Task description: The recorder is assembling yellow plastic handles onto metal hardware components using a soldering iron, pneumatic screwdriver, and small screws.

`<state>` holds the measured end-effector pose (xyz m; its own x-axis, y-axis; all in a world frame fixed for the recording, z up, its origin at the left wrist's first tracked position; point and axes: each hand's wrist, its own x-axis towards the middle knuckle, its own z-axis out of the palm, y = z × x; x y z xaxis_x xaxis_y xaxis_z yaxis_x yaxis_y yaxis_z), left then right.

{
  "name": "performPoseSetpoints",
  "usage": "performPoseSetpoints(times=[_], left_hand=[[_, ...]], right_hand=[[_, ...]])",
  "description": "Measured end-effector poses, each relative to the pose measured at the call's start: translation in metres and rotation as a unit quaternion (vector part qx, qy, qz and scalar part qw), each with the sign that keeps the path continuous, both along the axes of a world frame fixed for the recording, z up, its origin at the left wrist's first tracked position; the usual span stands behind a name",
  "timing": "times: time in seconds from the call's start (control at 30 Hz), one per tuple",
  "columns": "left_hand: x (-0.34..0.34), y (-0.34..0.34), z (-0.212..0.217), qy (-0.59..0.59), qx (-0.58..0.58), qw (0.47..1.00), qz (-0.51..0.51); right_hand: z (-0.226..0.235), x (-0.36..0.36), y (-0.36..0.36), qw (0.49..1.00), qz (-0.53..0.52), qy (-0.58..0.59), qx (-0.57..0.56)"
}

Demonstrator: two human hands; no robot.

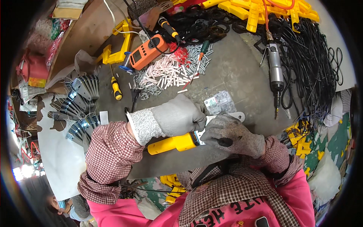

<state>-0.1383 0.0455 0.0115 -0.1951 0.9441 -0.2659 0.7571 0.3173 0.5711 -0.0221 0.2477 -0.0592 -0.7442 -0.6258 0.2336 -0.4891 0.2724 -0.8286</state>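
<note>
A yellow plastic housing (172, 144), shaped like a handle, lies at the table's near edge. A pale flat plate (238, 116) with a hole in its rounded end sticks out past my right hand. My left hand (181, 115), in a grey knit glove, is closed above the housing's right end; its fingertips are hidden. My right hand (233, 135), in a worn grey glove, has its fingers curled over the plate. A dark rounded patch (225, 142) shows at its fingers, and I cannot tell what it is. Just beyond the hands lies a clear bag of small parts (220, 102).
Screws and pale sleeves (162, 73) form a heap beyond my left hand, near an orange meter (148, 52) and a yellow screwdriver (116, 88). A power screwdriver (275, 68) hangs at right beside black cables (310, 56). Metal plates with circuit boards (81, 98) stand at left.
</note>
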Motion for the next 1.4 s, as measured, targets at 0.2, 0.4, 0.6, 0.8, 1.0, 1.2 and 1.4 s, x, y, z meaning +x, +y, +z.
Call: performPoseSetpoints(times=[0.2,0.4,0.6,0.8,1.0,1.2,1.4], left_hand=[[0.040,-0.024,0.009,0.140,0.010,0.988,0.063],[0.072,-0.033,-0.024,0.228,0.121,0.945,0.202],[0.078,-0.035,-0.028,0.256,0.141,0.926,0.241],[0.076,-0.031,-0.031,0.238,0.159,0.925,0.251],[0.084,-0.044,-0.033,0.281,0.132,0.890,0.335],[0.068,-0.037,-0.036,0.285,0.184,0.875,0.345],[0.070,-0.036,-0.035,0.273,0.137,0.878,0.370]], right_hand=[[-0.010,0.004,-0.013,0.991,-0.097,0.071,-0.051],[0.004,0.002,-0.025,0.995,-0.075,0.030,0.053],[0.028,0.017,-0.033,0.987,-0.106,0.067,0.103],[0.048,0.022,-0.041,0.978,-0.125,0.061,0.158],[0.039,-0.024,0.059,0.847,-0.475,0.146,0.187],[0.027,-0.056,0.113,0.845,-0.533,-0.039,-0.003],[0.016,-0.044,0.056,0.613,-0.184,-0.394,-0.659]])
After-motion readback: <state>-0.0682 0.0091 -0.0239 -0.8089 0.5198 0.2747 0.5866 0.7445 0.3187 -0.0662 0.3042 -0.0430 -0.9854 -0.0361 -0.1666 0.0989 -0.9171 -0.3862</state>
